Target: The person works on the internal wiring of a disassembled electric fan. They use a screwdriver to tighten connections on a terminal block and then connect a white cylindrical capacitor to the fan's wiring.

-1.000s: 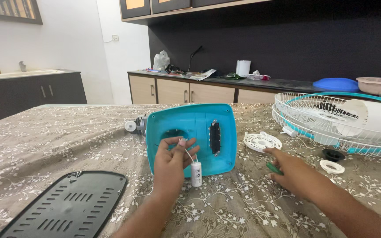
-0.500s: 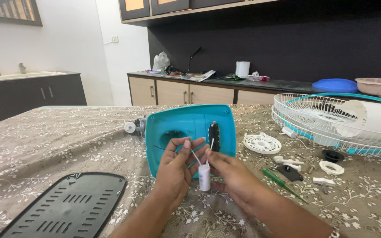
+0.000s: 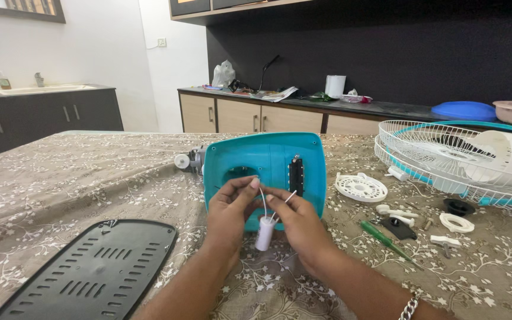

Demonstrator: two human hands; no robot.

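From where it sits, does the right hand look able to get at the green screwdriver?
Probably yes. The green screwdriver lies bare on the tablecloth just right of the right hand, nothing between them. But that hand pinches a wire of the white capacitor, so it would have to let go first.

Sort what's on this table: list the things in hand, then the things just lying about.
In hand: white capacitor and its wires, held by left hand and right hand; teal housing.

Lying about: black vented cover, green screwdriver, fan grille.

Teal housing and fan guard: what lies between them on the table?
In the head view, a round white slotted disc lies on the cloth between the teal housing and the fan guard; it touches neither.
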